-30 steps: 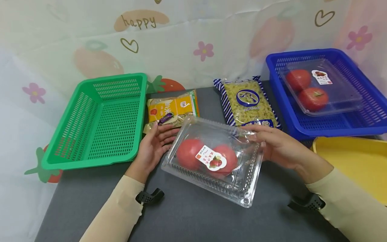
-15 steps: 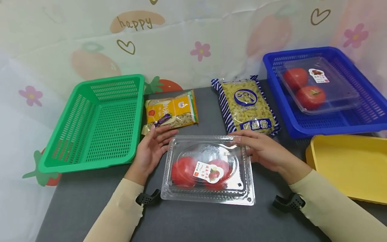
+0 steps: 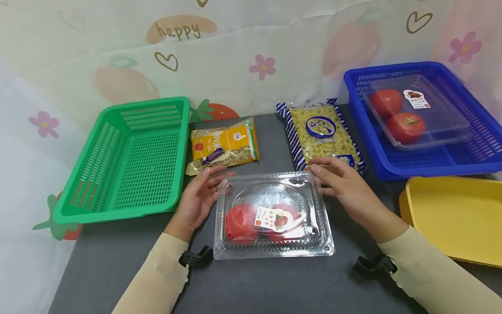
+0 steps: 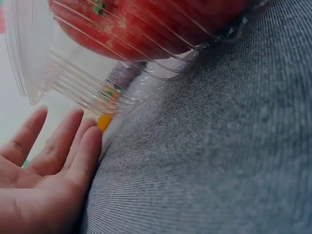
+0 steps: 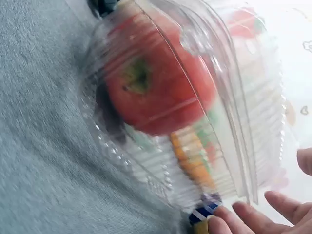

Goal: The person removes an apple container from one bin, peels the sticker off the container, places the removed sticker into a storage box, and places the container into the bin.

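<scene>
A clear plastic clamshell box [image 3: 270, 185] sits on the grey table between both hands, its lid closed over two red tomatoes [image 3: 240, 224]. A white fruit-shaped label [image 3: 273, 219] is on its top. My left hand [image 3: 196, 200] lies just left of the box, palm up with loosely bent fingers; in the left wrist view these fingers [image 4: 53, 151] hold nothing and stand apart from the plastic wall. By the far right corner is my right hand [image 3: 349, 194], fingers spread and thumb close to the rim. Whether that thumb touches the box cannot be told.
A green basket [image 3: 119, 213] stands at left. Behind the box lie a yellow grain bag [image 3: 225, 141] and a blue-striped pasta bag [image 3: 321, 131]. At right, a blue basket [image 3: 392, 172] holds another tomato box [image 3: 439, 117]; a yellow bin [image 3: 455, 218] is in front of it.
The box went from raised and tilted in the right hand's grip to level on the table. The right hand has let go and its fingers have spread. The left hand has barely moved.
</scene>
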A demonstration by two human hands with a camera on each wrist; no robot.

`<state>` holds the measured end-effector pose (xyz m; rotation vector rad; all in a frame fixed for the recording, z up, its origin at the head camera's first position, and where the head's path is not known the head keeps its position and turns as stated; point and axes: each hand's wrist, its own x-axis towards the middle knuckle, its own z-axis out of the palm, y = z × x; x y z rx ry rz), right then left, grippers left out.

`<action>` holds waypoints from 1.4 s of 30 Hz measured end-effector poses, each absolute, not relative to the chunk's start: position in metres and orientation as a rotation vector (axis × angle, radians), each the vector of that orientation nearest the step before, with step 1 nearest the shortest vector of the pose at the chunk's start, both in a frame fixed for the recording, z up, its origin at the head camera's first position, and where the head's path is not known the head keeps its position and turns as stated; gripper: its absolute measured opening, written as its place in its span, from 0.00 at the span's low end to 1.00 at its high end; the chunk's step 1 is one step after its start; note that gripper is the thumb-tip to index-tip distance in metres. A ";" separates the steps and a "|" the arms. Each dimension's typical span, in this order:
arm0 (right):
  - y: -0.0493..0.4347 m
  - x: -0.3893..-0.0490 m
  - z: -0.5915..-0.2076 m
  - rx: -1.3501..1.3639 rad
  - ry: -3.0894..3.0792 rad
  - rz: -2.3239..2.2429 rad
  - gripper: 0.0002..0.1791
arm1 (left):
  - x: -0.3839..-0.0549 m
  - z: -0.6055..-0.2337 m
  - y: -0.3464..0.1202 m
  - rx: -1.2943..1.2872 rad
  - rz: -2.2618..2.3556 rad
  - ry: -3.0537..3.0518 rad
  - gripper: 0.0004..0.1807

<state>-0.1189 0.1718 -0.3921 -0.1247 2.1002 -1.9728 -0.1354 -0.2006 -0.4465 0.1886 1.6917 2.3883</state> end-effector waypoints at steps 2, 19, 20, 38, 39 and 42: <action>0.173 -0.119 -0.390 -0.145 2.135 -1.975 0.30 | -0.134 -0.447 -0.200 0.177 2.380 1.681 0.32; 0.180 -0.106 -0.360 -0.645 2.590 -1.903 0.21 | -0.131 -0.448 -0.199 0.368 2.191 1.793 0.25; 0.179 -0.105 -0.358 -0.683 2.595 -1.889 0.22 | -0.131 -0.448 -0.199 0.366 2.182 1.801 0.24; 0.151 -0.093 -0.337 -1.523 2.592 -1.032 0.23 | -0.131 -0.446 -0.198 0.330 2.148 1.831 0.25; 0.149 -0.092 -0.337 -1.550 2.581 -0.979 0.21 | -0.131 -0.446 -0.198 0.330 2.147 1.830 0.25; 0.144 -0.093 -0.339 -1.622 2.540 -0.862 0.18 | -0.132 -0.447 -0.198 0.334 2.141 1.831 0.26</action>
